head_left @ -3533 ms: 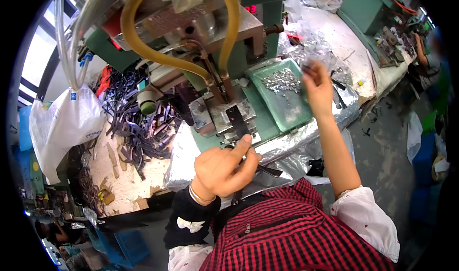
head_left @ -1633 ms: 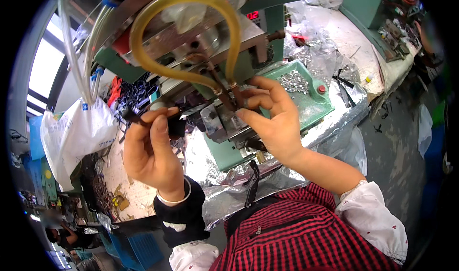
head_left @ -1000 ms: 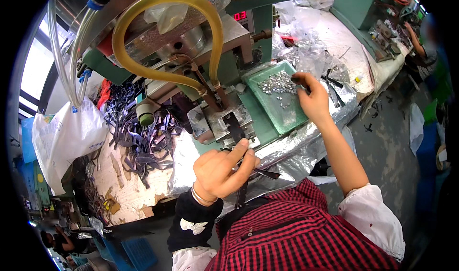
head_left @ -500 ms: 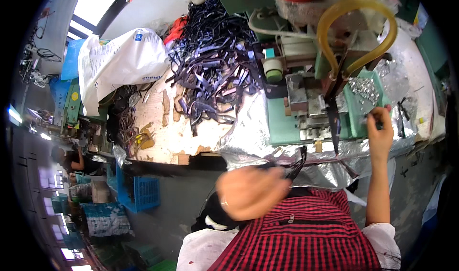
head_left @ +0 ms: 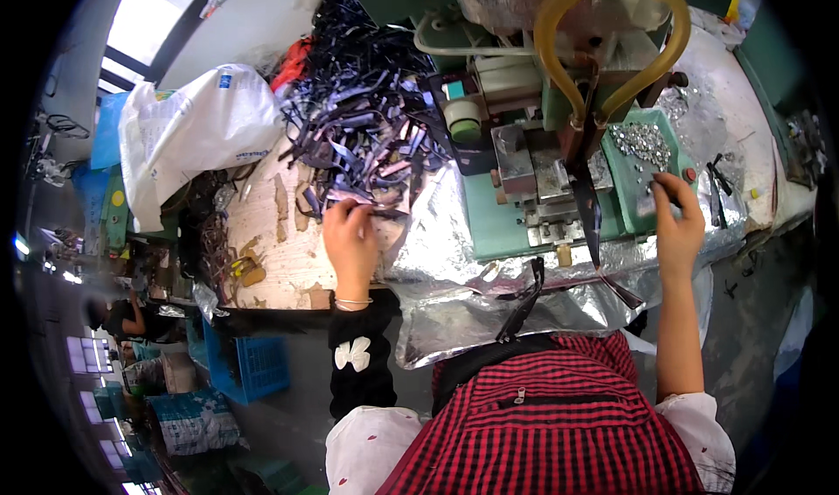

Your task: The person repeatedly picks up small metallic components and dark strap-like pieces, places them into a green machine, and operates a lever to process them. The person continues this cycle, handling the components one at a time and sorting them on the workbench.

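Two bare hands are well apart in the head view. The left hand [head_left: 351, 243] reaches the near edge of a heap of dark strips [head_left: 371, 141], its fingers bent over them; whether they have closed on one I cannot tell. The right hand [head_left: 679, 228] is at the right side of a green tray [head_left: 629, 200], fingertips drawn near the thumb (too small to tell whether anything is pinched there). Shiny metal bits [head_left: 642, 143] lie loose toward the tray's far end. Between the hands, one long strip [head_left: 591, 220] slants down from the press's metal block [head_left: 552, 180], under a yellow hose [head_left: 546, 45]. Another dark strip [head_left: 523, 301] lies on silver foil [head_left: 437, 325] nearer the person.
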Motion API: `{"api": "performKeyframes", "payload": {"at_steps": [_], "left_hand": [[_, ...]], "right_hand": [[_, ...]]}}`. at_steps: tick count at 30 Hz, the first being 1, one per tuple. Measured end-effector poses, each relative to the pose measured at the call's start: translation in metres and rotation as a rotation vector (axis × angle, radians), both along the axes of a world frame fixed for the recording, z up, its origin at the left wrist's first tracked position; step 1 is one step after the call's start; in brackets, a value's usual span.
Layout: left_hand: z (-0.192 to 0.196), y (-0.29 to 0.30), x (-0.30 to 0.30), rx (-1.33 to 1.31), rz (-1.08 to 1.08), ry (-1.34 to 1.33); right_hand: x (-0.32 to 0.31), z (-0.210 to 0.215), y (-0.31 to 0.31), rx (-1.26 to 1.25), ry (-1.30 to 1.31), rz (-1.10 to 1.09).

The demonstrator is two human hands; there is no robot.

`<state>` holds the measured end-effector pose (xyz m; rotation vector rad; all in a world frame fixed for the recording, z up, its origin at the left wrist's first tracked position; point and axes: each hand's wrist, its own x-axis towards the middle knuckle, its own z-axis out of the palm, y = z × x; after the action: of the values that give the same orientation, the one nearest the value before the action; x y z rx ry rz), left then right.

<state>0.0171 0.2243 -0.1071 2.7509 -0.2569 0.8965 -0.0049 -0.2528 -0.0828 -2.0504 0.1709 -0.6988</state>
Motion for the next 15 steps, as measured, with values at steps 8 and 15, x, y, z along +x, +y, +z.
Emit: {"api": "performKeyframes", "payload": {"at_steps": [8,15], "left_hand": [[0.059,-0.064,0.008,-0.894,-0.29,0.004],[0.036,-0.106,-0.005,-1.048,-0.187,0.151]], "right_hand": [[-0.024,0.077,0.021,0.03,-0.11,0.235],[0.029,0.079,0.093,0.469,-0.145,0.297]]}}
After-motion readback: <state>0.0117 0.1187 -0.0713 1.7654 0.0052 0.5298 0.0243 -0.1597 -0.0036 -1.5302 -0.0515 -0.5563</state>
